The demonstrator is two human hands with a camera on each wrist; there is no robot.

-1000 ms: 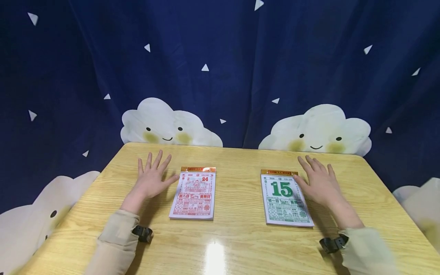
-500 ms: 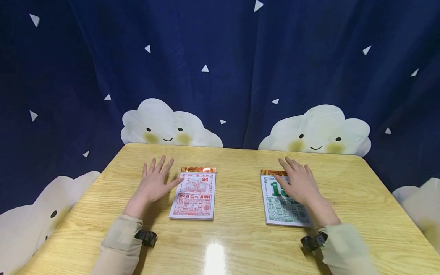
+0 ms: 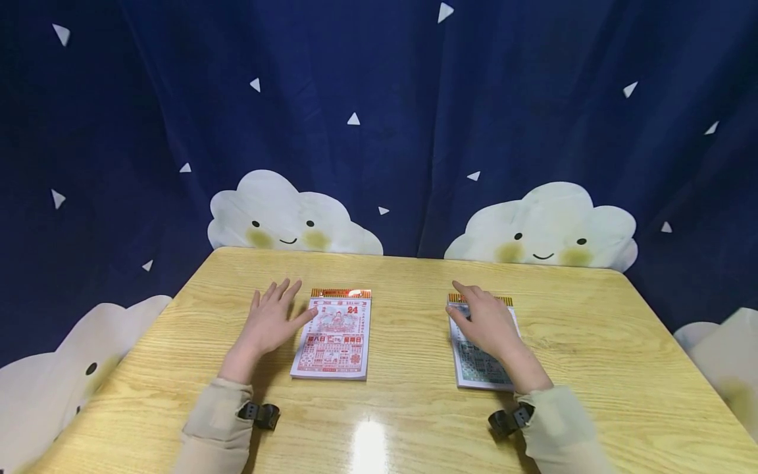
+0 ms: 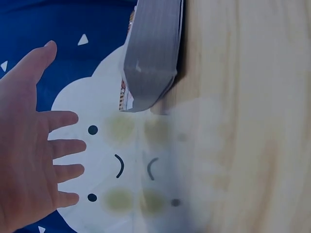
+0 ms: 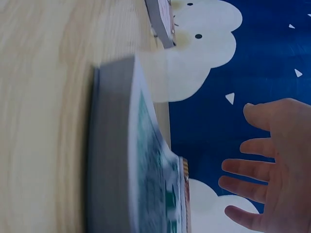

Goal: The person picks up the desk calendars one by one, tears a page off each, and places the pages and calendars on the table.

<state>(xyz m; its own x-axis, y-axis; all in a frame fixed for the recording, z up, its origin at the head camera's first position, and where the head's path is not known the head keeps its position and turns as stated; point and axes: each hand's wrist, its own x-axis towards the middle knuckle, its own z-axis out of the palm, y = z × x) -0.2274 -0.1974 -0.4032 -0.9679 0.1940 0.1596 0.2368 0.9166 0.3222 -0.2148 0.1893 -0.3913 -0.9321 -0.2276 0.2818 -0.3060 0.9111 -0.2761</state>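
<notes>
A thick calendar block with red print and the number 24 (image 3: 335, 342) lies flat left of the table's middle. Beside its left edge is my left hand (image 3: 266, 329), fingers spread, thumb over the upper left corner. In the left wrist view that hand (image 4: 29, 150) stands apart from the block's grey side (image 4: 153, 53). A second block, green-printed (image 3: 482, 368), lies to the right. My right hand (image 3: 488, 322) hovers over it, hiding most of its upper page. The right wrist view shows the hand (image 5: 286, 170) holding nothing, away from the green block (image 5: 114, 145).
Both blocks lie on a light wooden table (image 3: 408, 355). Behind it hangs a dark blue curtain (image 3: 391, 79) with white triangles and smiling clouds (image 3: 545, 217). Each wrist bears a small black device, as on the left one (image 3: 260, 415).
My right hand has moved left, from the green block's right edge to over its page. My left hand has shifted slightly right and nearer. Both blocks have stayed in place.
</notes>
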